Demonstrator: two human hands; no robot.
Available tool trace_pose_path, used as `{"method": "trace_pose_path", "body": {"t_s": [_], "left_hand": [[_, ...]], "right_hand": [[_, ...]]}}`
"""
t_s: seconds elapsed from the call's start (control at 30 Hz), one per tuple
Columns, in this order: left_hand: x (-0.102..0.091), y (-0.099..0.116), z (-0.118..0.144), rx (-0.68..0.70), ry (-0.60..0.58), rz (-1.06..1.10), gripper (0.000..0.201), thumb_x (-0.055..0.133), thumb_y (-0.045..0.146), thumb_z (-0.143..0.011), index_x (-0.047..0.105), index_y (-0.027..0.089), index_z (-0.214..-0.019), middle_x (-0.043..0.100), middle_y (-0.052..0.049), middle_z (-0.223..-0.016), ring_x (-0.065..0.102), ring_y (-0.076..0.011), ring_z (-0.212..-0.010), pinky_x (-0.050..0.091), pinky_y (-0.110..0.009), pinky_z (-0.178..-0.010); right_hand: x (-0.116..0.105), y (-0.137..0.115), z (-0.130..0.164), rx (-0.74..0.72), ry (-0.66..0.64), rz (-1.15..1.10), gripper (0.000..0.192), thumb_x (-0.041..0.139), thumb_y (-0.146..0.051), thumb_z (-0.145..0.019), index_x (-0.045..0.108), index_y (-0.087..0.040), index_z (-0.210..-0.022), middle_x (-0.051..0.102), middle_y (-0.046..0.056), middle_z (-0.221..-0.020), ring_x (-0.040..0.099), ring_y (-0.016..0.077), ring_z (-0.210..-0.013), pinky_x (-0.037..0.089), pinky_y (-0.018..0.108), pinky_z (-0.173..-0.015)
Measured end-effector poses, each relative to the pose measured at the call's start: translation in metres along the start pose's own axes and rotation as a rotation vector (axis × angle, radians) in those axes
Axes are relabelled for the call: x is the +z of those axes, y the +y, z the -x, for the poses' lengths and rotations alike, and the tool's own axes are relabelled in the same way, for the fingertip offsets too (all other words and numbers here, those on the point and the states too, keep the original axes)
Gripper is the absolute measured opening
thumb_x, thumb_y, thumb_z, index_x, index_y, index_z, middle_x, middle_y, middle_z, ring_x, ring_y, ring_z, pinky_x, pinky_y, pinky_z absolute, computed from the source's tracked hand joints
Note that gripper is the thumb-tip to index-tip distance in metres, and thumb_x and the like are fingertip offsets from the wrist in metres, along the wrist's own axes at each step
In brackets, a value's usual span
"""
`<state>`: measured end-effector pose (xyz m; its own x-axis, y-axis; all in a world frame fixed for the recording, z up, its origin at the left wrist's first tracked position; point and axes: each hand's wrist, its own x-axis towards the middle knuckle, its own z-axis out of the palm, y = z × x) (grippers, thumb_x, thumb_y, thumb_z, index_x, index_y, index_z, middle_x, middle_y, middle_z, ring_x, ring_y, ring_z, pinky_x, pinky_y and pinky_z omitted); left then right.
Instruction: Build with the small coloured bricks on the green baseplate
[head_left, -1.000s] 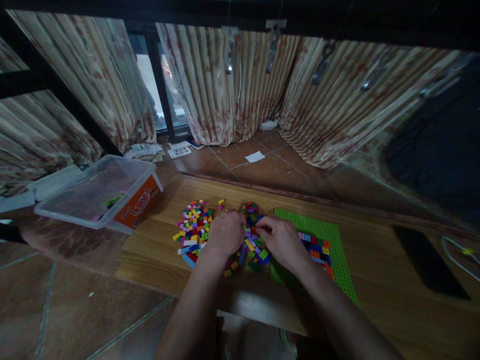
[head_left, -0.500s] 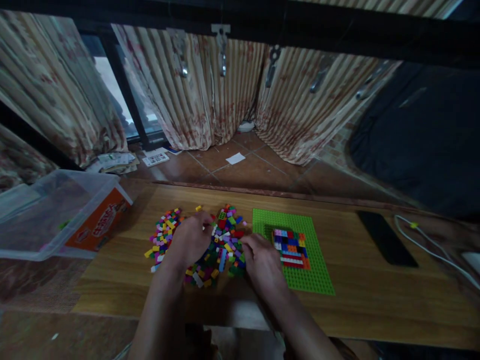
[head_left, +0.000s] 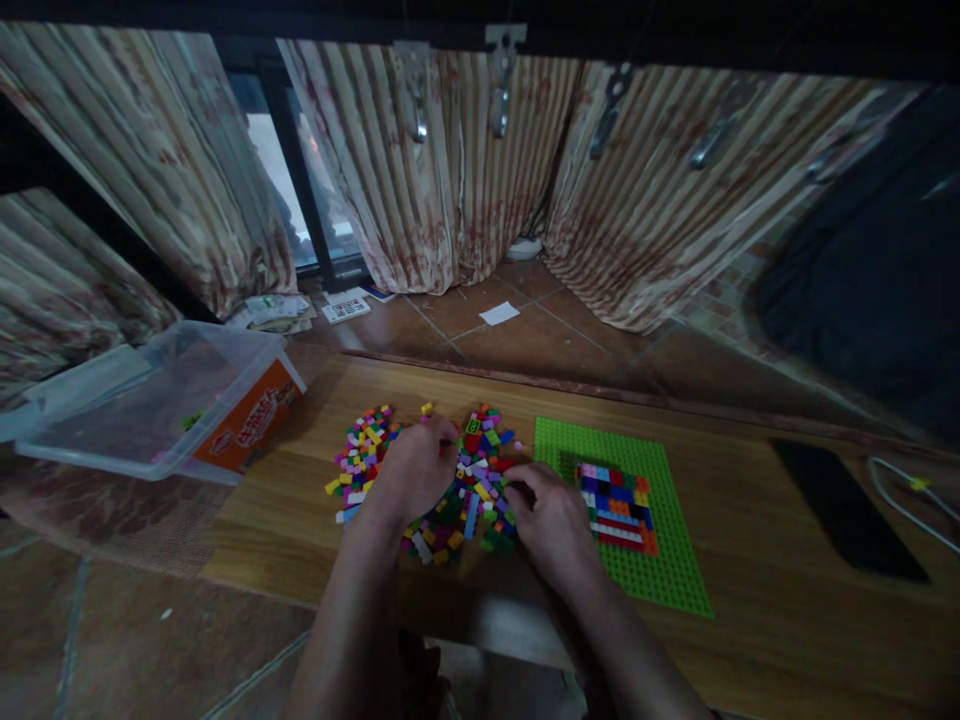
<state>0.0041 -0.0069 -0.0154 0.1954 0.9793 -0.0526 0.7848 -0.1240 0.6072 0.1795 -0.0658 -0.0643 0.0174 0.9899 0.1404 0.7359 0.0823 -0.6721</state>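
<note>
Above grainy wood (head_left: 285, 490), left hand (head_left: 420, 470) and right hand (head_left: 551, 515) curl near blocky plastic bricks (head_left: 482, 490), grip indiscernible.

The room is dim, and its light is weak and cool. The brightest place is the window (head_left: 283, 190), where pale light shows between the curtains (head_left: 472, 180). A soft glare lies on the table (head_left: 750, 580) near its front edge. A shadow falls on the green plate (head_left: 675, 545), beside the joined bricks (head_left: 619, 508). The dark shape (head_left: 870, 270) at right loses all detail. The loose bricks (head_left: 482, 490) look slightly blurred, and wide-angle distortion tilts the lines towards the borders.
</note>
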Motion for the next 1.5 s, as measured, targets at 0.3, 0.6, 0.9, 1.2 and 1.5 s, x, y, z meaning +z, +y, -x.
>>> {"method": "trace_pose_path", "body": {"t_s": [0.3,0.6,0.9,1.2,1.5], "left_hand": [[0.002,0.0,-0.001,-0.001,-0.012,-0.021,0.019,0.05,0.01,-0.082,0.067,0.017,-0.087,0.073,-0.005,-0.086,0.066,-0.018,-0.082,0.045,-0.026,-0.074],[0.002,0.002,-0.001,0.033,-0.039,-0.011,0.022,0.048,0.008,-0.081,0.067,0.017,-0.086,0.071,-0.006,-0.086,0.065,-0.0184,-0.083,0.044,-0.026,-0.075],[0.005,0.005,0.0,0.049,-0.12,-0.019,0.028,0.047,0.007,-0.083,0.071,0.017,-0.094,0.072,-0.004,-0.084,0.064,-0.0162,-0.077,0.043,-0.024,-0.069],[0.009,0.005,-0.002,0.062,-0.134,-0.051,0.028,0.046,0.009,-0.084,0.071,0.018,-0.092,0.073,-0.005,-0.088,0.065,-0.0168,-0.081,0.043,-0.025,-0.072],[0.009,0.007,-0.004,0.047,-0.149,-0.061,0.026,0.047,0.01,-0.083,0.071,0.019,-0.088,0.071,-0.002,-0.076,0.062,-0.015,-0.07,0.041,-0.023,-0.065]], "right_hand": [[0.002,0.001,-0.004,0.043,-0.067,-0.032,0.015,0.059,-0.014,-0.082,0.069,-0.02,-0.092,0.069,0.003,-0.089,0.065,0.0191,-0.081,0.046,0.031,-0.077],[-0.007,0.006,-0.002,-0.02,-0.085,0.018,0.022,0.051,-0.011,-0.088,0.07,-0.021,-0.095,0.069,0.004,-0.096,0.065,0.02,-0.092,0.046,0.032,-0.084],[-0.003,0.006,-0.007,-0.057,-0.078,0.121,0.024,0.053,-0.01,-0.087,0.07,-0.023,-0.099,0.067,0.006,-0.101,0.063,0.0216,-0.095,0.047,0.032,-0.085],[-0.009,0.001,-0.003,-0.115,-0.024,0.009,0.016,0.05,-0.016,-0.09,0.066,-0.019,-0.091,0.067,0.006,-0.092,0.064,0.0204,-0.087,0.047,0.032,-0.079],[-0.051,0.02,0.012,0.107,0.172,-0.439,0.013,0.064,-0.031,-0.082,0.071,-0.022,-0.088,0.067,0.0,-0.074,0.062,0.0136,-0.066,0.049,0.025,-0.061]]}}
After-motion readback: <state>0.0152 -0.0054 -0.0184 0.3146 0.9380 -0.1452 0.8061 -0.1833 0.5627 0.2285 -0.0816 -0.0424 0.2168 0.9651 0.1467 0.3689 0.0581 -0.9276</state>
